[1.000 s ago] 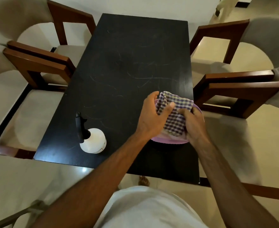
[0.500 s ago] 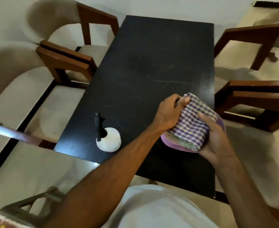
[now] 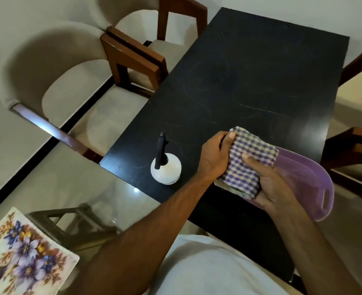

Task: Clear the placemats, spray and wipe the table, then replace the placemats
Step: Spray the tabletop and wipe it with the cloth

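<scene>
A folded purple-and-white checked cloth (image 3: 250,160) is held over the near right part of the black table (image 3: 250,81). My left hand (image 3: 215,156) grips its left edge. My right hand (image 3: 273,186) holds the cloth from below together with a purple plastic tray (image 3: 308,179) that tilts out past the table's right edge. A white spray bottle (image 3: 166,169) with a black nozzle stands on the table near the front left corner, left of my hands. A floral placemat (image 3: 20,256) lies at the bottom left, off the table.
Wooden chairs with beige cushions (image 3: 120,67) stand along the left side, and more chair frames (image 3: 359,145) on the right. A metal stand (image 3: 73,222) sits on the floor beside the floral placemat. The tabletop shows faint streaks.
The view has swung left and down, bringing the floral placemat into sight. Both hands have lifted the cloth and purple tray off the table and tilted them toward the right edge.
</scene>
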